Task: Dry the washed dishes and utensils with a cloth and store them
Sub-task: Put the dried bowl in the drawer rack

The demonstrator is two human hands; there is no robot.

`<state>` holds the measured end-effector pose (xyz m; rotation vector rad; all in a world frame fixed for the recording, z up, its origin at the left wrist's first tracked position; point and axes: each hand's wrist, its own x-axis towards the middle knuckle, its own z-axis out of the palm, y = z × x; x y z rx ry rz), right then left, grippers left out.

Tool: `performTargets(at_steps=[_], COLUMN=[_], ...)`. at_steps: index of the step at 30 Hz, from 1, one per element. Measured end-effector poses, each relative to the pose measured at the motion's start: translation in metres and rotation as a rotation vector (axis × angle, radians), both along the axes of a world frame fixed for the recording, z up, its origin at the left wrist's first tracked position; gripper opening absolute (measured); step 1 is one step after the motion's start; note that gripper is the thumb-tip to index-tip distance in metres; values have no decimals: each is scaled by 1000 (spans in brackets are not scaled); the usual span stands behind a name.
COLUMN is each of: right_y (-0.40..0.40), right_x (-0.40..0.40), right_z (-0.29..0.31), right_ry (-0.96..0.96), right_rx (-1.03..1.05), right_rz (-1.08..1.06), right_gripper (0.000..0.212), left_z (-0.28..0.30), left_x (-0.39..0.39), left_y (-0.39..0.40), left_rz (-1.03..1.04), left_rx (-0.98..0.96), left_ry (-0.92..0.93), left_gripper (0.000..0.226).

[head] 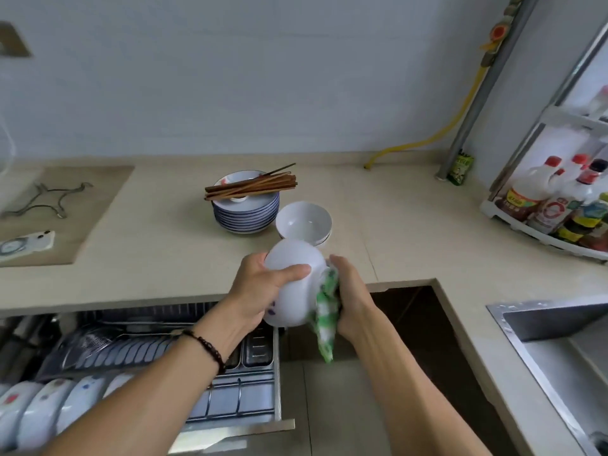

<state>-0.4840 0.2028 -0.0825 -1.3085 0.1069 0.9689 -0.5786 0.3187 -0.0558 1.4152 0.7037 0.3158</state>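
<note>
While the bowl [294, 284] is mid-wipe, near edge of the counter [394, 218], above the open rack drawer [256, 383].
Left hand [263, 287] wraps the bowl's outside, thumb across the wall; right hand [348, 301] clutches the green checked cloth [325, 311] against its mouth side. To do it well: turn the bowl with the left, press cloth inside and along the rim. Plates with chopsticks [250, 185] and the stacked bowls [304, 222] wait, far centre.

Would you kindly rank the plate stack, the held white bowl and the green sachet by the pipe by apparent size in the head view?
1. Plate stack and held white bowl: they look alike, and the bowl is nearer, so I cannot rank them.
2. Green sachet: clearly smallest, though farthest.
</note>
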Motion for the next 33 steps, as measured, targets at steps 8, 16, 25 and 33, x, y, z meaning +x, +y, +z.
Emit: performTargets(at_steps=[8,16,25,33], right_y=[40,76,125,141], right_x=[-52,-71,-87,-92], right_z=[-74,-121,-178,-205], right_ry=[-553,-531,-493,-411], right_rx=[-469,-415,-442,-468], right_rz=[346,434,507,533], right_gripper=[39,5,5,14], left_z=[-69,-158,-249,-294], left_x=[-54,-113,-147,-147], left_y=[29,86,125,135], left_rz=[222,294,324,316], left_rx=[174,38,-80,-114], left_ry=[267,480,624,679], left_gripper=[32,35,42,37])
